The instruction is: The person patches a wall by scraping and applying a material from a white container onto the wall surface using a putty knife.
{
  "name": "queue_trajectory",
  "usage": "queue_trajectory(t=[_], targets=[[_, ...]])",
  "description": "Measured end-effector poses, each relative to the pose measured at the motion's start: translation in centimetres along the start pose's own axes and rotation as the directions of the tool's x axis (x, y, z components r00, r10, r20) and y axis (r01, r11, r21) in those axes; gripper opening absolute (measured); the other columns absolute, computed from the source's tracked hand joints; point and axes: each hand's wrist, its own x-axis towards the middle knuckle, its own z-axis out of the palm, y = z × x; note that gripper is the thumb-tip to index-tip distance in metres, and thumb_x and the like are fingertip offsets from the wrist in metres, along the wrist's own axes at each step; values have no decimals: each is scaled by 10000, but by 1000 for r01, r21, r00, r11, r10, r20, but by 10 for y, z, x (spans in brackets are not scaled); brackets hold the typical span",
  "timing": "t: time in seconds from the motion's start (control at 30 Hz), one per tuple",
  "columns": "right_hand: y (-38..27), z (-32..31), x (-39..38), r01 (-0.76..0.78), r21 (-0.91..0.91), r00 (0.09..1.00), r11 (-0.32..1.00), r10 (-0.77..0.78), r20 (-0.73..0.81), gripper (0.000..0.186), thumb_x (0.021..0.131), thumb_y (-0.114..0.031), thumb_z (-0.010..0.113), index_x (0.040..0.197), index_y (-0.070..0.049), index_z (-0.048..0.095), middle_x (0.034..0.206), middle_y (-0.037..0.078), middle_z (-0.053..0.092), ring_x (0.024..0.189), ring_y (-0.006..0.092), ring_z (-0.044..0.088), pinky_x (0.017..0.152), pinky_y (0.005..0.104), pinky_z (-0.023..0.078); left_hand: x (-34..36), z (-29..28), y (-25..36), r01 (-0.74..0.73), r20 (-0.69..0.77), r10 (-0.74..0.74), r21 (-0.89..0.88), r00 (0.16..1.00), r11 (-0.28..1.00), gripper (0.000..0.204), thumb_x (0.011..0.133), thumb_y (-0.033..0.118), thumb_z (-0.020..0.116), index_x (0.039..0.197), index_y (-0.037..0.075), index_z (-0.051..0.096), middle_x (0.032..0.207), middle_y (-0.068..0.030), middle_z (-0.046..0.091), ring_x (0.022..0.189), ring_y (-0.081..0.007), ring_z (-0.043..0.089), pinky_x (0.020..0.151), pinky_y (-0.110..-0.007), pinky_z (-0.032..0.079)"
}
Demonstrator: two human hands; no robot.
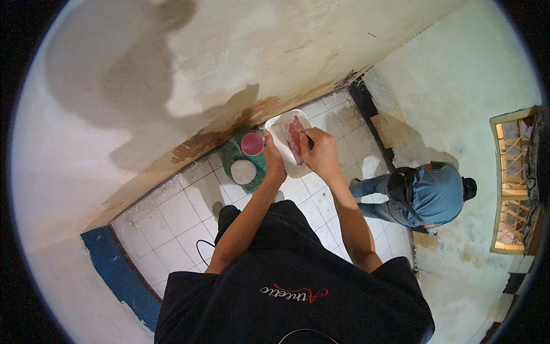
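Observation:
My left hand (pixel 276 159) grips the near left side of a white shallow tray (pixel 277 129), holding it in front of me above the floor. In my right hand (pixel 322 153) is a red putty spreader (pixel 295 137) smeared with white paste. Its long flat blade lies over the tray, and my fingers are closed around its right side. The handle, if it has one, is hidden by my hand. How much paste the tray holds is hard to make out.
Below the tray, a green sack (pixel 229 150) lies on the tiled floor (pixel 172 225) with a pink tub (pixel 252 144) and a white round container (pixel 243 171) on it. A stained wall (pixel 229 69) rises ahead. At right, another person (pixel 432 195) bends by the side wall near a grilled window (pixel 514 183). A dark cable (pixel 199 247) trails left.

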Motion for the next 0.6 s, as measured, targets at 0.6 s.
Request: queue_trajectory(t=[0.6], targets=[[68,-48,42,101,-35,994,994,-99,54,99,793,-32,647,741,43,608,645,188,556,567,341,553,535,385,431,35,64,-46,-75,-158,80,34,984,997,675,992,600,304,1303,30,490,1178,-107,591,1072,-217,581,938,-353,472]])
